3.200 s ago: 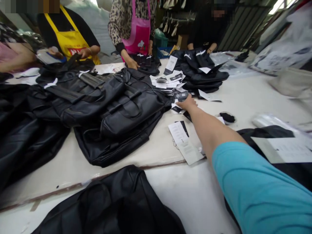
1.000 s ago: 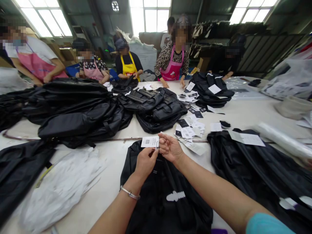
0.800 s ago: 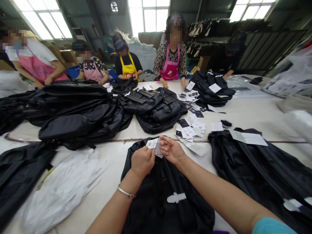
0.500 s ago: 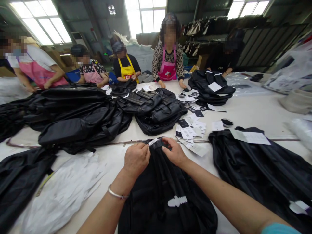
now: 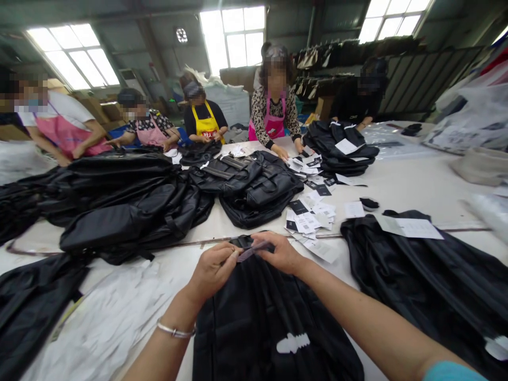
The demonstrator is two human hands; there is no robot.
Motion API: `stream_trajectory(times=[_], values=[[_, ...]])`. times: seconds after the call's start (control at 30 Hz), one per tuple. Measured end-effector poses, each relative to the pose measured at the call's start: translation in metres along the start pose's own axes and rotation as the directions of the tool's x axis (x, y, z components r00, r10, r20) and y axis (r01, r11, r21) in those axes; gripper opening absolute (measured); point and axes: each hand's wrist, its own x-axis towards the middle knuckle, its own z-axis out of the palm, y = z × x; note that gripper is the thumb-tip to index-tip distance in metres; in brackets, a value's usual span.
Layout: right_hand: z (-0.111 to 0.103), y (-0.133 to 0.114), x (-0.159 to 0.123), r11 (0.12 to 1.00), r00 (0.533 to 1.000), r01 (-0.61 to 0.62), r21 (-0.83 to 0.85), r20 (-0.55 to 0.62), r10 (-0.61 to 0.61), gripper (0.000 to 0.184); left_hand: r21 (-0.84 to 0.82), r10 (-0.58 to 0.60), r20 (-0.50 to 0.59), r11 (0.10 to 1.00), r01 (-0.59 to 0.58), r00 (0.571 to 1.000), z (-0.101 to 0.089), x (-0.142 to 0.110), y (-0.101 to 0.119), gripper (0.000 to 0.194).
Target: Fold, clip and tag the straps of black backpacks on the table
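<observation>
Between my fingertips, above the upper end of the black backpack (image 5: 254, 317), there is a thin tag (image 5: 251, 251). My left hand (image 5: 214, 267) pinches one end of it, and my right hand (image 5: 280, 254) holds the other between thumb and fingers. It could bend or slip, I think, because both grips are near its edges. If it dropped beyond my right fingers, it could mix with the loose tags (image 5: 311, 217).

About containers: the backpack lies under my fingers, its inside hidden. Near left of them is a white heap (image 5: 105, 317); whether a bag holds it, I cannot tell. Far to their right, a translucent bag (image 5: 472, 121) bulges, its contents unclear.
</observation>
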Motion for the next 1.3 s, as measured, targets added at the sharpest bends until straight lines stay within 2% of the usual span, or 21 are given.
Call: stream_trajectory(times=[0.07,0.1,0.17,0.23,0.3,0.4,0.47,0.57,0.6,0.67,0.77,0.8,0.87,0.97,1.03,1.1,1.2,1.23,1.3], values=[[0.002,-0.002,0.000,0.998,0.995,-0.049,0.045,0.085,0.045,0.014,-0.099,-0.092,-0.036,0.991,0.088,0.995,0.003,-0.003,-0.003,0.025],[0.003,-0.002,0.000,0.997,0.993,-0.074,0.037,0.096,0.070,0.013,-0.120,-0.137,-0.072,0.984,0.128,0.988,0.004,-0.005,-0.004,0.026],[0.006,0.001,-0.001,0.993,0.993,-0.113,-0.026,0.036,0.114,0.017,-0.160,-0.236,-0.153,0.964,0.212,0.960,0.007,-0.008,-0.007,0.026],[0.010,0.006,-0.002,0.985,0.990,-0.127,-0.115,-0.078,0.119,0.016,-0.250,-0.342,-0.249,0.927,0.281,0.906,0.011,-0.010,-0.009,0.025],[0.015,0.009,-0.002,0.975,0.985,-0.118,-0.190,-0.145,0.091,0.015,-0.376,-0.422,-0.337,0.880,0.291,0.842,0.016,-0.011,-0.010,0.026],[0.020,0.003,-0.002,0.964,0.991,-0.041,-0.264,-0.132,0.006,0.016,-0.490,-0.463,-0.431,0.841,0.230,0.775,0.021,-0.009,-0.012,0.031],[0.021,-0.010,-0.001,0.960,0.994,0.026,-0.277,-0.092,-0.053,0.018,-0.462,-0.469,-0.491,0.855,0.237,0.734,0.021,-0.007,-0.014,0.031],[0.018,-0.029,0.002,0.979,0.999,0.027,-0.203,-0.014,-0.031,0.016,-0.241,-0.419,-0.603,0.907,0.345,0.679,0.019,-0.004,-0.021,0.028],[0.016,-0.033,0.003,0.990,1.000,-0.013,-0.138,0.019,0.016,0.015,-0.132,-0.368,-0.633,0.918,0.373,0.682,0.018,-0.003,-0.023,0.027],[0.013,-0.037,0.006,0.991,0.987,-0.126,0.047,0.102,0.120,0.015,0.082,-0.233,-0.660,0.922,0.378,0.714,0.017,-0.002,-0.027,0.025],[0.012,-0.032,0.008,0.921,0.954,-0.273,0.277,0.202,0.222,0.022,0.258,-0.091,-0.650,0.907,0.333,0.754,0.017,-0.002,-0.029,0.021],[0.012,-0.030,0.008,0.918,0.950,-0.293,0.266,0.191,0.248,0.022,0.270,-0.080,-0.647,0.906,0.326,0.758,0.017,-0.003,-0.029,0.020],[0.012,-0.026,0.009,0.947,0.952,-0.300,0.115,0.094,0.290,0.016,0.256,-0.089,-0.634,0.913,0.317,0.768,0.018,-0.005,-0.028,0.019],[0.013,-0.023,0.009,0.952,0.955,-0.295,-0.079,-0.042,0.292,0.010,0.179,-0.174,-0.567,0.928,0.327,0.805,0.022,-0.009,-0.028,0.019],[0.014,-0.022,0.008,0.958,0.962,-0.272,-0.090,-0.061,0.267,0.009,0.151,-0.257,-0.502,0.914,0.376,0.826,0.026,-0.012,-0.030,0.019],[0.016,-0.020,0.007,0.969,0.979,-0.199,-0.145,-0.082,0.188,0.011,0.193,-0.317,-0.474,0.873,0.448,0.822,0.030,-0.014,-0.031,0.019],[0.017,-0.014,0.004,0.965,0.995,-0.077,-0.252,-0.084,0.057,0.013,0.278,-0.334,-0.453,0.828,0.487,0.826,0.030,-0.016,-0.030,0.020],[0.016,-0.012,0.004,0.965,0.995,-0.080,-0.249,-0.086,0.060,0.013,0.298,-0.330,-0.433,0.826,0.479,0.839,0.028,-0.016,-0.029,0.021],[0.015,-0.009,0.005,0.977,0.983,-0.170,-0.131,-0.094,0.159,0.013,0.343,-0.304,-0.408,0.823,0.453,0.861,0.024,-0.017,-0.028,0.023]])
